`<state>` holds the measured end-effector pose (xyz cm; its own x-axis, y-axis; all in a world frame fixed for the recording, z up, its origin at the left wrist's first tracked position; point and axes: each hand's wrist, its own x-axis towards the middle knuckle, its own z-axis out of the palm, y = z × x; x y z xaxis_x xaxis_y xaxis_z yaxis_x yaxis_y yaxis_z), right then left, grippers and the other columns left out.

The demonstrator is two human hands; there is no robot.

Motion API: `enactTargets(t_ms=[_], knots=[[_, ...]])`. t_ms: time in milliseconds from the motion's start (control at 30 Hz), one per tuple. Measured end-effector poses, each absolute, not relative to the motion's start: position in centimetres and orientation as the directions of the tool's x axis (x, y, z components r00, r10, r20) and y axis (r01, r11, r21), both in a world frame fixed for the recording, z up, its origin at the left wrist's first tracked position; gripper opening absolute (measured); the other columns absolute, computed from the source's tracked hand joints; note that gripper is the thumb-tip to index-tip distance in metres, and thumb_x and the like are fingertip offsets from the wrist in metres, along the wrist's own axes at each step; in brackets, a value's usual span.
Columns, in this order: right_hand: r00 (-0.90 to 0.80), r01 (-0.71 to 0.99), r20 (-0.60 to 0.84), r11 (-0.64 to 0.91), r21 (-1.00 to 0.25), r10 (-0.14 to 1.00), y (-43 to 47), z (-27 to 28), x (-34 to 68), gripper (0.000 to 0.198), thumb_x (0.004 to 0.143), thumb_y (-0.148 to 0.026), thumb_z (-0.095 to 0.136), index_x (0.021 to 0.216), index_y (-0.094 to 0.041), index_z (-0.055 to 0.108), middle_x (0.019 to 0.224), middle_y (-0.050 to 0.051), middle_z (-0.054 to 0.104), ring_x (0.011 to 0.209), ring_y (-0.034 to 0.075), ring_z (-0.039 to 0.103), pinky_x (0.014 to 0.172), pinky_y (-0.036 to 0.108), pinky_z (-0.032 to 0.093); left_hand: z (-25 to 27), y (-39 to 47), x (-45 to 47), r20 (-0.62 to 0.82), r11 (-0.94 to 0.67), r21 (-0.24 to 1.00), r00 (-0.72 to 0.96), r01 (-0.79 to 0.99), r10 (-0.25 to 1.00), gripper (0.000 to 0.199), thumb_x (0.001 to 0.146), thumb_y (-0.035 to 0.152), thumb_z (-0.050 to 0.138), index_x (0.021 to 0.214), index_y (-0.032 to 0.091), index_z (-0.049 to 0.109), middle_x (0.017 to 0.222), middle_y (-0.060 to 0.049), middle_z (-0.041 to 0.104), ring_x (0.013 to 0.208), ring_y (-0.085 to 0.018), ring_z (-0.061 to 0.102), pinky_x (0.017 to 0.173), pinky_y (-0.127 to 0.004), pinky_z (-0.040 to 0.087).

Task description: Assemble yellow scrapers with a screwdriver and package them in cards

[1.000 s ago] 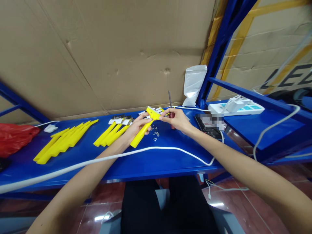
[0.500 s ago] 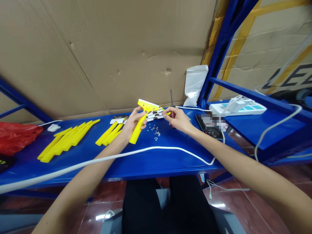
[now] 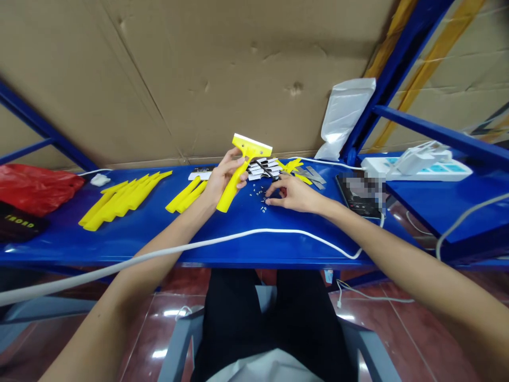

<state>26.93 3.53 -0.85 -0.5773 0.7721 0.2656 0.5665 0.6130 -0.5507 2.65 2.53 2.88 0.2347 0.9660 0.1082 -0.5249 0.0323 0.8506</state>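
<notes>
My left hand [image 3: 225,178] grips the handle of a yellow scraper [image 3: 242,164] and holds it tilted above the blue shelf [image 3: 119,239], head up and away from me. My right hand [image 3: 292,193] lies low on the shelf with its fingertips at several tiny loose screws [image 3: 259,197]. The thin dark shaft of a screwdriver [image 3: 269,172] sticks out from that hand toward the back. Black-and-white blade packets [image 3: 262,165] lie just behind the screws.
Two piles of yellow handles [image 3: 123,199] [image 3: 186,194] lie to the left. A white cable [image 3: 238,236] crosses the shelf front. A phone [image 3: 358,197], metal blades [image 3: 314,178], power strip [image 3: 417,167] and white bag [image 3: 345,116] are right. A red bag [image 3: 35,185] lies far left.
My right hand has dropped from beside the scraper head down onto the shelf at the screws, its screwdriver shaft swinging from upright to low. The left hand has raised the scraper. My view has tipped down.
</notes>
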Motion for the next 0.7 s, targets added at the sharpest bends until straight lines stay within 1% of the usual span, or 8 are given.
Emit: enactTargets(t_ms=[100, 267, 367, 467, 533, 700], knots=[[-0.609, 0.557, 0.257, 0.635, -0.536, 0.751, 3.4, -0.8, 26.9, 0.015, 0.089, -0.037, 0.087, 0.099, -0.025, 0.089, 0.092, 0.006, 0.076, 0.081, 0.023, 0.062, 0.081, 0.039, 0.047, 2.9, 2.2, 2.9, 0.106, 0.039, 0.861, 0.254, -0.507, 0.961, 0.052, 0.078, 0.017, 0.085, 0.125, 0.027, 0.064, 0.106, -0.002, 0.071, 0.055, -0.007, 0.058, 0.043, -0.020, 0.038], [-0.652, 0.532, 0.253, 0.669, -0.520, 0.715, 2.8, -0.9, 26.5, 0.017, 0.092, -0.034, 0.084, 0.104, -0.025, 0.091, 0.096, 0.006, 0.070, 0.077, 0.018, 0.059, 0.077, 0.034, 0.046, 2.9, 1.8, 3.3, 0.107, 0.050, 0.864, 0.280, -0.501, 0.954, 0.057, 0.079, 0.017, 0.084, 0.132, 0.026, 0.063, 0.101, -0.001, 0.071, 0.053, -0.008, 0.060, 0.041, -0.020, 0.038], [-0.664, 0.520, 0.254, 0.678, -0.520, 0.704, 2.5, -1.1, 26.2, 0.015, 0.093, -0.031, 0.084, 0.104, -0.026, 0.092, 0.097, 0.006, 0.068, 0.077, 0.017, 0.057, 0.076, 0.033, 0.045, 3.0, 1.6, 3.4, 0.114, 0.053, 0.866, 0.300, -0.497, 0.947, 0.055, 0.079, 0.017, 0.085, 0.129, 0.025, 0.063, 0.099, -0.001, 0.071, 0.053, -0.008, 0.061, 0.041, -0.020, 0.038], [-0.680, 0.511, 0.243, 0.685, -0.519, 0.691, 2.5, -1.2, 26.1, 0.013, 0.093, -0.026, 0.082, 0.101, -0.026, 0.092, 0.101, 0.007, 0.069, 0.080, 0.018, 0.059, 0.076, 0.032, 0.045, 3.0, 1.4, 3.4, 0.125, 0.055, 0.871, 0.329, -0.489, 0.936, 0.051, 0.079, 0.018, 0.087, 0.123, 0.025, 0.062, 0.100, 0.000, 0.071, 0.054, -0.008, 0.063, 0.041, -0.020, 0.038], [-0.686, 0.513, 0.236, 0.687, -0.516, 0.689, 2.5, -1.1, 26.0, 0.012, 0.093, -0.024, 0.082, 0.099, -0.025, 0.092, 0.100, 0.007, 0.069, 0.081, 0.018, 0.060, 0.076, 0.032, 0.045, 2.9, 1.4, 3.3, 0.138, 0.052, 0.874, 0.349, -0.484, 0.927, 0.049, 0.079, 0.019, 0.087, 0.121, 0.025, 0.062, 0.101, 0.000, 0.071, 0.055, -0.009, 0.065, 0.041, -0.020, 0.038], [-0.684, 0.530, 0.219, 0.680, -0.507, 0.696, 2.4, -0.9, 26.0, 0.010, 0.090, -0.019, 0.081, 0.096, -0.022, 0.089, 0.098, 0.006, 0.068, 0.078, 0.016, 0.058, 0.074, 0.031, 0.043, 2.6, 1.4, 3.4, 0.130, 0.051, 0.890, 0.360, -0.453, 0.924, 0.048, 0.080, 0.020, 0.088, 0.121, 0.024, 0.063, 0.104, -0.002, 0.072, 0.055, -0.009, 0.065, 0.041, -0.020, 0.038]])
